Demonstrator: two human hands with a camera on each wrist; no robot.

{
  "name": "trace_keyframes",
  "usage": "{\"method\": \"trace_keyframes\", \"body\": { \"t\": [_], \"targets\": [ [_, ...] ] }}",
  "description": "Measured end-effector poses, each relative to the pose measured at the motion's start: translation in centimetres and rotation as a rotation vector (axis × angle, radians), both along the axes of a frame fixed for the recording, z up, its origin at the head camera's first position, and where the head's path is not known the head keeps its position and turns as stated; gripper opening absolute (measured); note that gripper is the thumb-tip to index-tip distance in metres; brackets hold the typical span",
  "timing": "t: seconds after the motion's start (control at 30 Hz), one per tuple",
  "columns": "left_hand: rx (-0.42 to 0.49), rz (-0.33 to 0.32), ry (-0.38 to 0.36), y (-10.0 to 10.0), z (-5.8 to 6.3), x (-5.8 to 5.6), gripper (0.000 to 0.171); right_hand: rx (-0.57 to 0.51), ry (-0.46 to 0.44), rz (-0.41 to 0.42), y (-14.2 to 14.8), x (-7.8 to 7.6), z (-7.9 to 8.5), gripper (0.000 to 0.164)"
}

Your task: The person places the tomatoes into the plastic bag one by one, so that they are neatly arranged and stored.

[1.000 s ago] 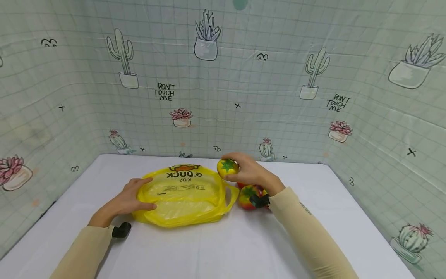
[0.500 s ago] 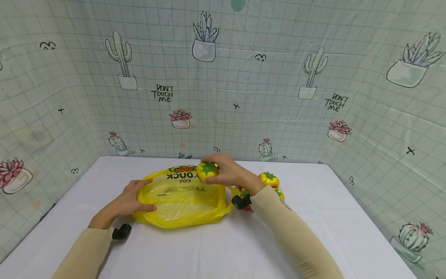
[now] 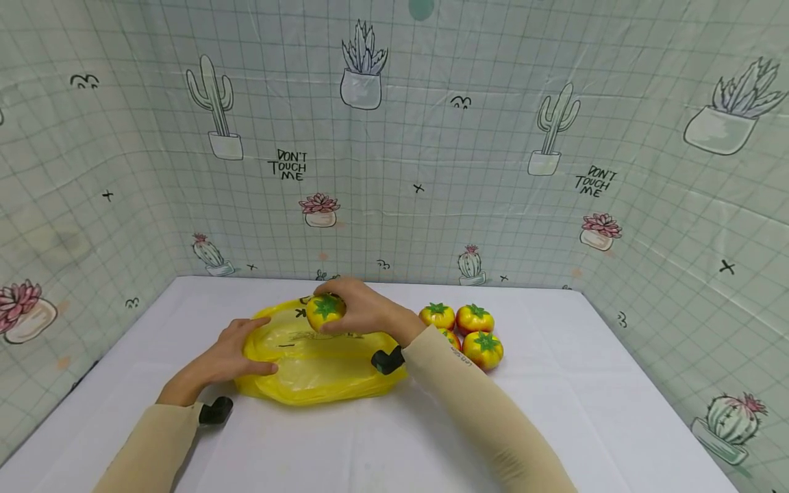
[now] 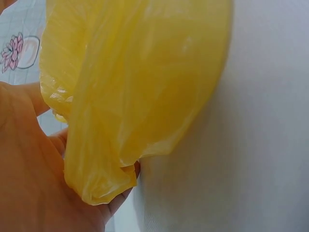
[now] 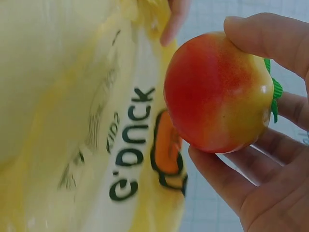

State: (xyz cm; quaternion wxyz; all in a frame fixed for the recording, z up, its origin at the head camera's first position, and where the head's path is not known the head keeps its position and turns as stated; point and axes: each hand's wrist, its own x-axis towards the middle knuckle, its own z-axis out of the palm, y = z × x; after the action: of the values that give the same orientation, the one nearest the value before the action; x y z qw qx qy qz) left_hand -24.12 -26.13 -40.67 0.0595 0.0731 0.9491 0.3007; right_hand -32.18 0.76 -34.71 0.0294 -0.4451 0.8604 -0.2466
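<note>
In the head view my right hand [image 3: 364, 308] holds a red-and-yellow tomato [image 3: 324, 311] with a green star-shaped leaf top, above the far part of a yellow plastic bag [image 3: 327, 383]. Thumb and fingers span the fruit's sides in the right wrist view, its red end [image 5: 193, 92] facing the bag's printed lettering. On the bag's left side rests my left hand [image 3: 224, 352], thumb and index finger spread wide apart. Yellow plastic [image 4: 145, 82] hangs in front of its palm in the left wrist view and hides part of the fingers.
Several more tomatoes [image 3: 483, 349] stand close together to the right of the bag, one partly hidden by the right sleeve [image 3: 456, 390]. A white cloth [image 3: 592, 411] covers the table. Behind it rises a checked curtain [image 3: 394, 137] with printed cacti.
My right hand has carried the tomato leftward from beside the other tomatoes to above the bag. More of those tomatoes now show. My left hand has stayed in place.
</note>
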Motion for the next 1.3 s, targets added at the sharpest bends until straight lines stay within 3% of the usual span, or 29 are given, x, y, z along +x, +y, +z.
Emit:
{"method": "trace_keyframes", "body": {
  "t": [0.2,0.57,1.3],
  "targets": [
    [0.014,-0.018,0.009,-0.2,0.0,0.0,0.099,0.015,-0.022,0.016,-2.3,-0.1,-0.9,0.059],
    [0.021,-0.046,0.019,-0.2,0.0,-0.1,0.102,0.083,-0.056,-0.041,-5.0,-0.9,-2.8,0.06],
    [0.013,-0.04,0.027,0.1,0.0,0.1,0.104,0.098,-0.043,-0.103,-7.1,-0.9,-5.0,0.062]
  ]
}}
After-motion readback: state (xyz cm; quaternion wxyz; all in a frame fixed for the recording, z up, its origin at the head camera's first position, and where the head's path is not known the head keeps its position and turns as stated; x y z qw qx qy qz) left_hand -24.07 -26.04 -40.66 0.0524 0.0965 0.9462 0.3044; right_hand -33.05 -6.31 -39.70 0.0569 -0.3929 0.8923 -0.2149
